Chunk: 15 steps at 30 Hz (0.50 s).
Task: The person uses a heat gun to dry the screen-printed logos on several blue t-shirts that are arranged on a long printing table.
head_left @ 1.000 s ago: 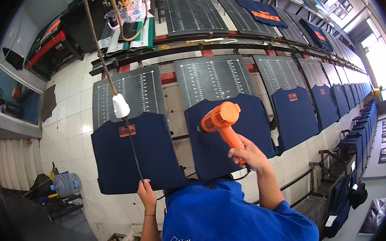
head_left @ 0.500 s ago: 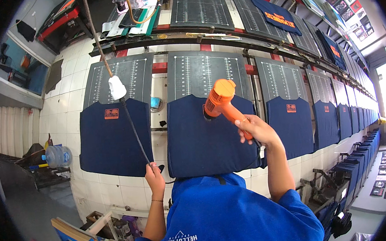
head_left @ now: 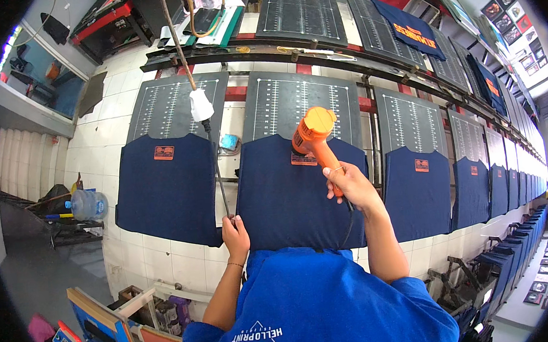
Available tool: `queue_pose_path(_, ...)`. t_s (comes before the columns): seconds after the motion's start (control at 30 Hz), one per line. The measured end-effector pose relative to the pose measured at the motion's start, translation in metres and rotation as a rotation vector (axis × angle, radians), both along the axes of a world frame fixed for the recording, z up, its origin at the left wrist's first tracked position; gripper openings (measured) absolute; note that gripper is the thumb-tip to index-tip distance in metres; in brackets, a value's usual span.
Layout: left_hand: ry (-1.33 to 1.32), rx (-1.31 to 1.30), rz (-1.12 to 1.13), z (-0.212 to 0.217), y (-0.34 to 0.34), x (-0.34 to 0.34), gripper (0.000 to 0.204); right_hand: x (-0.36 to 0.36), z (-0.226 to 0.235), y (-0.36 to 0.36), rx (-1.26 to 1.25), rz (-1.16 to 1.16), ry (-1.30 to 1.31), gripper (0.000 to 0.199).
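Observation:
My right hand (head_left: 350,186) is closed round the handle of an orange heat gun (head_left: 314,130). Its dark nozzle points down at the orange print (head_left: 304,159) near the neck of a navy shirt panel (head_left: 282,202), partly covering that print. A black cord (head_left: 221,174) is gripped in my left hand (head_left: 234,233), low beside the left edge of this panel. Higher up, the cord meets a white plug connector (head_left: 201,105) on a brown cable (head_left: 176,44) hanging from above. The panel lies over a dark board (head_left: 310,95) marked with white scales.
Another navy panel (head_left: 168,197) lies on the board to the left, and several more run off rightward in a row. Behind them a dark rail (head_left: 259,56) and a second row of boards extend. Wooden frames (head_left: 100,316) stand at lower left, near a water bottle (head_left: 89,205).
My left hand and the cord with its connector have shifted right. The heat gun has moved slightly against the panel, and more of the orange print shows under its nozzle. The view has shifted slightly.

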<state>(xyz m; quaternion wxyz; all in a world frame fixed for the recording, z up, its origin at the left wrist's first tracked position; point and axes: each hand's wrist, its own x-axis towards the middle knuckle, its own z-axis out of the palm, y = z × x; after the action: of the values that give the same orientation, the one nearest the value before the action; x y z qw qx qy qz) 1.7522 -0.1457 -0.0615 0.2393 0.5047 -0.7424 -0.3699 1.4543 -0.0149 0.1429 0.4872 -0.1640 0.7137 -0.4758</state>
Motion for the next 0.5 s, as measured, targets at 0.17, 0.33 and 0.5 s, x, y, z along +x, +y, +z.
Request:
queue_pose_path(0.17,0.019,0.006,0.007,-0.001,-0.002,0.000,0.026,0.000,-0.006,0.000,-0.022,-0.016,0.000,0.033)
queue_pose_path(0.33,0.013,-0.016,0.029,-0.006,-0.007,0.002,0.025,-0.004,-0.005,-0.002,-0.017,-0.001,0.000,0.033)
queue_pose_path(0.5,0.037,0.009,0.028,0.000,-0.007,-0.005,0.023,-0.005,-0.004,-0.002,0.006,-0.013,-0.010,0.032)
